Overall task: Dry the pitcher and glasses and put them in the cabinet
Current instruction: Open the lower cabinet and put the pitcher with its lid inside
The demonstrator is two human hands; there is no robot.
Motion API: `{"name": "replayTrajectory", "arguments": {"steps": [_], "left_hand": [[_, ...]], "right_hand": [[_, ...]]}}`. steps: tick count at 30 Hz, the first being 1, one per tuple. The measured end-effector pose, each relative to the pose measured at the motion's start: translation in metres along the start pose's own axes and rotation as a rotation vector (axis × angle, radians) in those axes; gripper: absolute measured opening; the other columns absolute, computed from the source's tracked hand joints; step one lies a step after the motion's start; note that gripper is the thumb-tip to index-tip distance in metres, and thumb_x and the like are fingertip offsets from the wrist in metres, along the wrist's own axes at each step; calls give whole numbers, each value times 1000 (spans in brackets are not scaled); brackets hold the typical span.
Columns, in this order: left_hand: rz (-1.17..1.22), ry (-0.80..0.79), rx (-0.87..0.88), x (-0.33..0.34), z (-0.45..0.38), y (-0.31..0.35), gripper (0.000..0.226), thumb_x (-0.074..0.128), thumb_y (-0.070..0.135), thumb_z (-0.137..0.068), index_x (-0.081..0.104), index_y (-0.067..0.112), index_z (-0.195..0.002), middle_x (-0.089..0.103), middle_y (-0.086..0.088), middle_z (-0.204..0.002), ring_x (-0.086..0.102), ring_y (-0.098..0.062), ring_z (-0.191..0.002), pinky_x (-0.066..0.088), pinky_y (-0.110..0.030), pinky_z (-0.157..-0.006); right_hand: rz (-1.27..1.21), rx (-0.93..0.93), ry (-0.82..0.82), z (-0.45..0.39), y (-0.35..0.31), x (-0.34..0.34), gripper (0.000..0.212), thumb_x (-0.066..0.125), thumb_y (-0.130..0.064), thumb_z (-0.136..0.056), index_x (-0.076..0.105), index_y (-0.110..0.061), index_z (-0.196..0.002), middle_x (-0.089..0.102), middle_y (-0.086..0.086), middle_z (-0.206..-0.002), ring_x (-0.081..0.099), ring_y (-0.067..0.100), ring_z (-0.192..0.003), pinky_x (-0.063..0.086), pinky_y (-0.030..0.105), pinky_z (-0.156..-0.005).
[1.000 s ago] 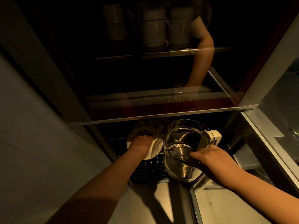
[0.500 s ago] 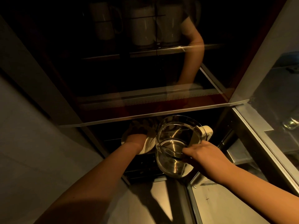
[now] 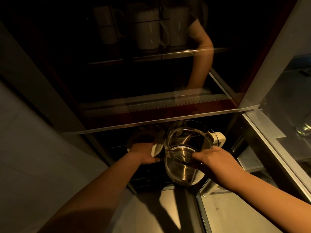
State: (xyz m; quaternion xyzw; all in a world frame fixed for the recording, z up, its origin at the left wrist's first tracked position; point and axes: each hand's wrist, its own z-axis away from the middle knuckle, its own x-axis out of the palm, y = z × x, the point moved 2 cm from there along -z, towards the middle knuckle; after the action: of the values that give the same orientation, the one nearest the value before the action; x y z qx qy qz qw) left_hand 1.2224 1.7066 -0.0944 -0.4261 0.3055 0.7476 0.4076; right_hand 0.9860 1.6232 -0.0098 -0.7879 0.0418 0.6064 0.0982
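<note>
Right hand [image 3: 217, 163] fingers grip the glass pitcher [image 3: 184, 153]; left hand [image 3: 143, 153] fingers clutch a cloth [image 3: 155, 147] beside it.

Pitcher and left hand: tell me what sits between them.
In the head view, a fold of pale cloth lies between the left hand and the glass pitcher, which the right hand holds at its rim.

Both forearms reach forward and down, bare. The left hand [image 3: 143, 153] is curled closed, knuckles up. The right hand [image 3: 213, 161] grips with fingers [image 3: 196, 156] pointing left.
</note>
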Motion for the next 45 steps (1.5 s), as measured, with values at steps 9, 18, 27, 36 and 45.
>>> {"name": "replayTrajectory", "arguments": {"steps": [9,18,27,36,45], "left_hand": [[48,116,15,2,3,-4,46,51,45,-93,48,21,-132,57,-7,-125,56,-25,-110,44,-32,-85],[-52,415,109,21,30,0,70,58,0,-86,29,20,-147,39,-4,-147,38,-23,-132,31,-31,-108],[-277,381,170,28,32,-13,93,94,11,-29,65,11,-118,63,-8,-120,64,-24,-102,55,-31,-78],[-383,324,70,54,34,-1,75,52,19,-90,10,4,-150,9,-14,-158,11,-31,-145,8,-45,-119],[-466,231,-71,65,27,4,78,44,31,-95,-4,3,-150,-13,-17,-158,-12,-35,-144,-6,-51,-116]], "right_hand": [[-8,5,-8,-1,0,-3,41,89,-24,-54,63,-32,-86,65,-15,-68,62,2,-60,39,18,-60],[-38,37,-77,-2,-3,-6,29,82,-23,-67,65,-29,-89,67,-12,-72,64,7,-66,36,18,-65],[-20,40,-98,-1,-6,-9,33,85,-24,-62,64,-29,-86,65,-13,-68,63,6,-61,36,18,-62],[-54,27,-152,-1,-8,-13,19,72,-25,-79,63,-28,-95,69,-9,-82,65,11,-75,39,24,-70],[-67,30,-169,-2,-10,-14,16,65,-25,-85,62,-27,-101,69,-6,-89,65,14,-82,37,24,-75]]}}
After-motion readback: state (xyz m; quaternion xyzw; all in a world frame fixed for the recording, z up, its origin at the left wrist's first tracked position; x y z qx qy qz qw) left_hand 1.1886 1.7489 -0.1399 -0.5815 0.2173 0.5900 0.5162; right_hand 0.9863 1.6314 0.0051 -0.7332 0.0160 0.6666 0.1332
